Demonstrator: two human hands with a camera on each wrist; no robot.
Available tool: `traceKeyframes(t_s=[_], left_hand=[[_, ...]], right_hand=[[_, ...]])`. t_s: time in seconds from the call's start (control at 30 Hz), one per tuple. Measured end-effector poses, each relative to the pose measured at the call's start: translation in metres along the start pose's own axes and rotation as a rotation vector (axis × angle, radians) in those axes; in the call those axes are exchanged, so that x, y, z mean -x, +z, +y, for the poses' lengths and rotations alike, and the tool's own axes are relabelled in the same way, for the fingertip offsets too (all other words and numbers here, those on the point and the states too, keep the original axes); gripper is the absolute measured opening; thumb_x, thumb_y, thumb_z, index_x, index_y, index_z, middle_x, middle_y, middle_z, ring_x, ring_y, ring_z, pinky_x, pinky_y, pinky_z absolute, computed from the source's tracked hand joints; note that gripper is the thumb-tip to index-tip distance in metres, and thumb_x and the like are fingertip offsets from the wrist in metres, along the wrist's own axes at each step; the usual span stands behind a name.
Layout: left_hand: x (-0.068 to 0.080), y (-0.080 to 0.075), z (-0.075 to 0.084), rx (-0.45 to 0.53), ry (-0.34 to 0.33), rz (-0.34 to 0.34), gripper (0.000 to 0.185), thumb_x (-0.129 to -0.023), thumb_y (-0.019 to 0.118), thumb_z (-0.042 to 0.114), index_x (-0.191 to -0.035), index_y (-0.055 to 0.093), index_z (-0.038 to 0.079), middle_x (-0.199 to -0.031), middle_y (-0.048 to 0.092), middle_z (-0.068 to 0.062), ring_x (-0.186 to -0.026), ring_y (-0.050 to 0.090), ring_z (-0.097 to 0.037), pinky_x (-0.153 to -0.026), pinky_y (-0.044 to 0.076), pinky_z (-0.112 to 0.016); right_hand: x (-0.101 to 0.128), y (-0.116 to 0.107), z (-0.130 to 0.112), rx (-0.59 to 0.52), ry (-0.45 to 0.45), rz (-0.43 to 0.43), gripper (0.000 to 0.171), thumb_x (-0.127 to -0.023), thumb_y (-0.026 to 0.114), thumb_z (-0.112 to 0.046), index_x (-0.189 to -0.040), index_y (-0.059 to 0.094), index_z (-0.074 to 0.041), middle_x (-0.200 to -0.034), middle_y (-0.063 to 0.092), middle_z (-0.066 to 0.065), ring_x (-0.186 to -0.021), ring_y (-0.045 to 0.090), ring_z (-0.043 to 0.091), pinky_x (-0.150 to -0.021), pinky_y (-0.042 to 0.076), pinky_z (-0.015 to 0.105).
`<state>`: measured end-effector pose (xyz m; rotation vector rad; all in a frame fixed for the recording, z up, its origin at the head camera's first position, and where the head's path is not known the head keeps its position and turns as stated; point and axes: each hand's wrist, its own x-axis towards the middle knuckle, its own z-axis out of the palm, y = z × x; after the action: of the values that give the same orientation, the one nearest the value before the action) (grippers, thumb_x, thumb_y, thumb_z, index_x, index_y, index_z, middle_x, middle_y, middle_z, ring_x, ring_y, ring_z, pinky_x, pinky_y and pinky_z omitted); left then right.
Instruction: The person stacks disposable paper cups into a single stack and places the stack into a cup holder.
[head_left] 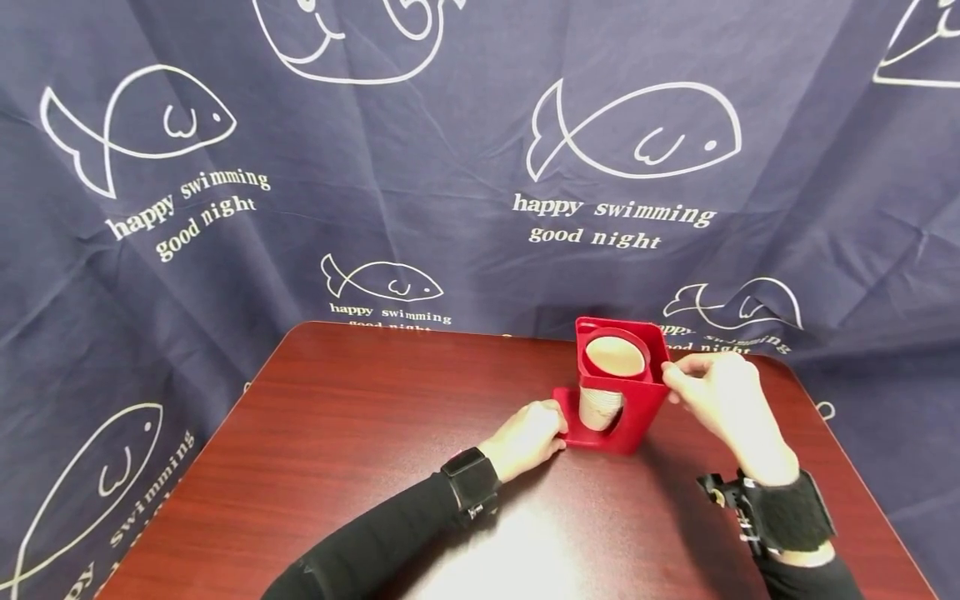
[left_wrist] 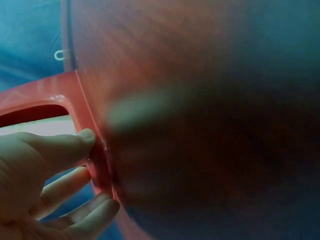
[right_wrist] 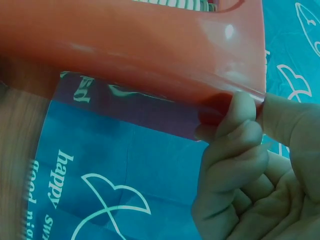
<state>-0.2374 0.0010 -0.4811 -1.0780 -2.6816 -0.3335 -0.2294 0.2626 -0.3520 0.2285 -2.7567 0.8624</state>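
Note:
A red plastic cup holder (head_left: 643,408) stands toward the right back of the table, with a stack of pale paper cups (head_left: 600,408) inside it. The cups' round mouth shows through the ring at the top, and their stacked rims appear through a cutout in the right wrist view. My left hand (head_left: 528,437) grips the left edge of the holder's base, thumb on one face and fingers at the other in the left wrist view. At the upper right corner, my right hand (head_left: 720,396) pinches the holder's rim between thumb and curled fingers.
The brown wooden table (head_left: 375,392) has rounded back corners and a bright reflection near its front. Behind it hangs a dark blue curtain (head_left: 450,167) with white fish drawings and lettering, close to the table's back edge.

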Motion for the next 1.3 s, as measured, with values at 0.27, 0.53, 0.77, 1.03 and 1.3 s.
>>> traceKeyframes(t_s=[0.27,0.53,0.77,1.03,1.3], left_hand=[[-0.004,-0.002,-0.014,-0.014,-0.025,0.021,0.008,-0.087,0.083,0.016,-0.093,0.080,0.013,-0.089,0.071,0.001,-0.086,0.068,-0.013,-0.083,0.056,-0.021],[-0.011,-0.005,-0.027,0.030,-0.058,-0.023,0.008,-0.087,0.083,0.014,-0.094,0.081,0.011,-0.090,0.071,-0.003,-0.088,0.067,-0.016,-0.084,0.056,-0.023],[-0.016,-0.008,-0.037,0.029,-0.073,-0.052,0.007,-0.086,0.082,0.014,-0.093,0.081,0.010,-0.089,0.070,-0.005,-0.086,0.065,-0.018,-0.081,0.057,-0.025],[-0.021,-0.009,-0.046,0.029,-0.092,-0.052,0.009,-0.087,0.082,0.013,-0.095,0.081,0.009,-0.091,0.070,-0.006,-0.088,0.066,-0.019,-0.082,0.057,-0.027],[-0.028,-0.010,-0.054,0.014,-0.162,-0.078,0.010,-0.087,0.081,0.013,-0.096,0.081,0.009,-0.094,0.071,-0.006,-0.090,0.068,-0.020,-0.083,0.058,-0.028]], right_hand=[[-0.016,0.008,-0.005,-0.046,-0.021,-0.022,0.026,-0.096,0.061,-0.021,-0.087,0.080,-0.005,-0.064,0.072,0.001,-0.058,0.064,0.012,-0.058,0.047,0.030],[-0.029,0.015,-0.011,-0.063,-0.037,-0.003,0.028,-0.094,0.060,-0.019,-0.081,0.078,-0.004,-0.062,0.071,0.002,-0.056,0.064,0.012,-0.057,0.047,0.029],[-0.039,0.023,-0.013,-0.076,-0.027,0.009,0.029,-0.093,0.057,-0.018,-0.078,0.078,-0.006,-0.061,0.071,0.003,-0.055,0.063,0.013,-0.057,0.047,0.030],[-0.050,0.028,-0.014,-0.075,-0.036,0.018,0.030,-0.094,0.058,-0.019,-0.078,0.079,-0.005,-0.062,0.072,0.005,-0.056,0.064,0.012,-0.058,0.047,0.031],[-0.067,0.035,-0.017,-0.058,-0.048,0.051,0.030,-0.093,0.059,-0.021,-0.074,0.079,-0.007,-0.058,0.069,0.000,-0.054,0.060,0.013,-0.057,0.043,0.033]])
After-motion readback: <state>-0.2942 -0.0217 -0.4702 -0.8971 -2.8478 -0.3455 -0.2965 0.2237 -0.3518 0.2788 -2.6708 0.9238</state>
